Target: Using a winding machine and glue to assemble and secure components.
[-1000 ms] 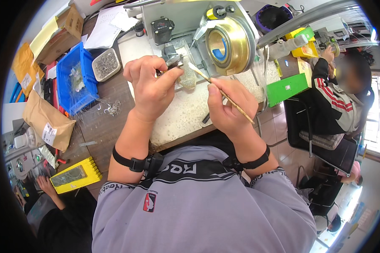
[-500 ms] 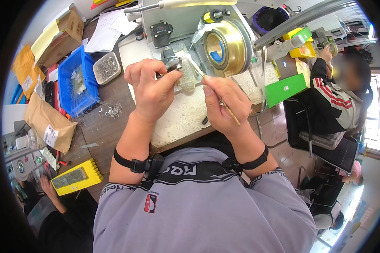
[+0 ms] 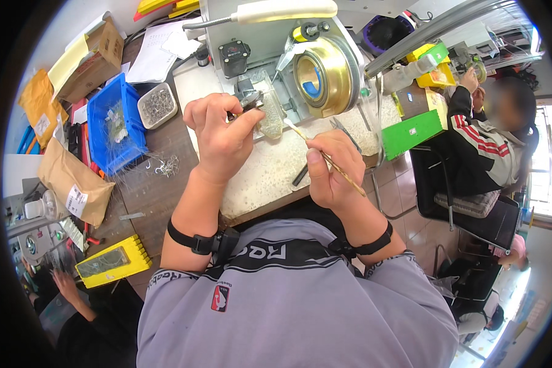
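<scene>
My left hand [image 3: 222, 136] is closed, thumb and forefinger pinched together beside a dark metal fixture [image 3: 249, 98] on the machine's front. Whatever sits between those fingertips is too small to make out. In my right hand [image 3: 337, 167] is a thin brown stick [image 3: 345, 174] with a pale tip, gripped between thumb and fingers. Its tip points up and left, apart from my left fingers. A cloudy clear block-like piece [image 3: 272, 121] lies just right of the fixture. Behind it stands a large gold spool [image 3: 328, 107] on the machine.
Pliers [image 3: 345, 132] lie behind my right hand. On the left are a blue bin [image 3: 135, 144], a white tray [image 3: 170, 105] of small metal pieces and loose hook-like wires [image 3: 167, 167]. A green board [image 3: 412, 133] extends at right. Another person [image 3: 494, 135] sits beyond it.
My right hand has moved right and down, drawing the stick's tip away from the fixture and my left fingers. My left hand stays almost in place, still pinched.
</scene>
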